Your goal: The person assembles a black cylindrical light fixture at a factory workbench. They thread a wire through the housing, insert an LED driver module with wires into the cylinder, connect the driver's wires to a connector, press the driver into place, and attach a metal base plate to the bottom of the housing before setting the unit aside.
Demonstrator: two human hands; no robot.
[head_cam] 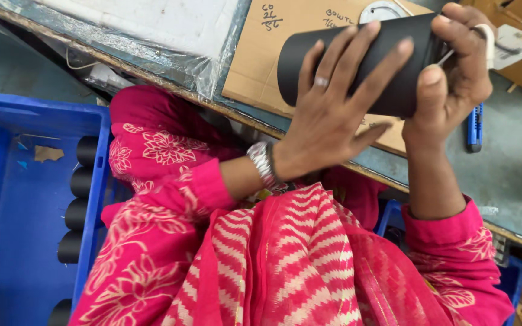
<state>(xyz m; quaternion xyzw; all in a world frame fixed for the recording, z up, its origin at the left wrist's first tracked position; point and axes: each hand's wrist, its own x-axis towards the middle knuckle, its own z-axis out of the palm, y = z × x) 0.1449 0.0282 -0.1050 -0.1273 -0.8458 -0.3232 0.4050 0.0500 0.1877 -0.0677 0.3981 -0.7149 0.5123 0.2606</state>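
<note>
blue crate (7, 199) at 8 o'clock, rim lined with five black tubes (77, 214), stacked for reach | one black cylinder (357, 63) at 1 o'clock, held level above one cardboard sheet (261, 57) | left hand (327, 121) splayed, bracing its side | right hand (454, 72) grasping its end, white wire (487, 42) by fingers | one blue cutter (474, 127) beyond
</note>
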